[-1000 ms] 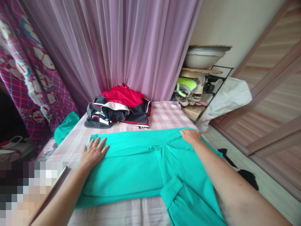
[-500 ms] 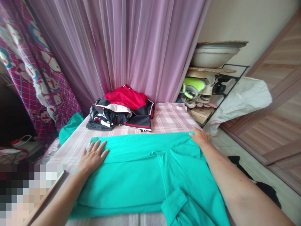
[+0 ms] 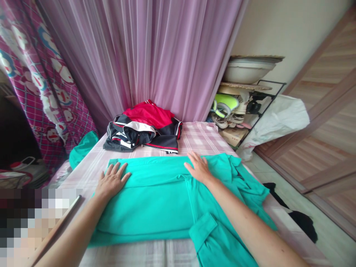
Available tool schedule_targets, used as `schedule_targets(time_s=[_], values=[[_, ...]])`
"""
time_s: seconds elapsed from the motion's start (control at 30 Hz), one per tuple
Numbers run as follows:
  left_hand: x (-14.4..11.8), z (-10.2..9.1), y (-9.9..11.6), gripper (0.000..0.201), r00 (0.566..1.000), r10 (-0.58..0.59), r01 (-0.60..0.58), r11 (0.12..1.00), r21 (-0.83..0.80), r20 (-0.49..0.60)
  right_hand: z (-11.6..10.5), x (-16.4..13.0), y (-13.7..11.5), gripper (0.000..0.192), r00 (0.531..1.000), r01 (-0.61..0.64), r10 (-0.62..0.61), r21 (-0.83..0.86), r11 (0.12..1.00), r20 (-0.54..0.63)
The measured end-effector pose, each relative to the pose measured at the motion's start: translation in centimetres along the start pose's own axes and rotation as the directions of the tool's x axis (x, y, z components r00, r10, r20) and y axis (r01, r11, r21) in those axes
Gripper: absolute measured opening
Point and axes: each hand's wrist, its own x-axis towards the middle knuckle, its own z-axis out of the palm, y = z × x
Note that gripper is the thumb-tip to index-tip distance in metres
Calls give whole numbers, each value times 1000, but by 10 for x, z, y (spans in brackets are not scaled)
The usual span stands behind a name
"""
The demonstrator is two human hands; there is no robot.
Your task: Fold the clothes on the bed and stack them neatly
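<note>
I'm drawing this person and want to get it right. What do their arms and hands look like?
The left hand and right hand wear no gloves, and I can't see any rings. The left forearm and right forearm are bare too: no sleeve, watch or bracelet shows.

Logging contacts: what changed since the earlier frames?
The right hand let go of the far right corner of the green long-sleeved top and moved left along its far edge, now open. The left hand stayed flat on the top's left end; the red-and-black track jacket stayed put.
</note>
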Motion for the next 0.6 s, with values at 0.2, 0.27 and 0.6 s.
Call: schedule_targets(time_s=[0.2, 0.27, 0.6], values=[[0, 0, 1, 67, 1000, 5, -5, 1000, -31, -9, 8, -40, -17, 58, 913, 304, -314, 81, 949, 259], [0, 0, 0, 66, 1000, 3, -4, 999, -45, -18, 4, -44, -13, 59, 920, 306, -318, 89, 948, 228], [-1, -2, 2, 68, 1000, 3, -3, 998, -66, 1, -5, -57, -18, 21, 945, 327, -325, 51, 944, -45]])
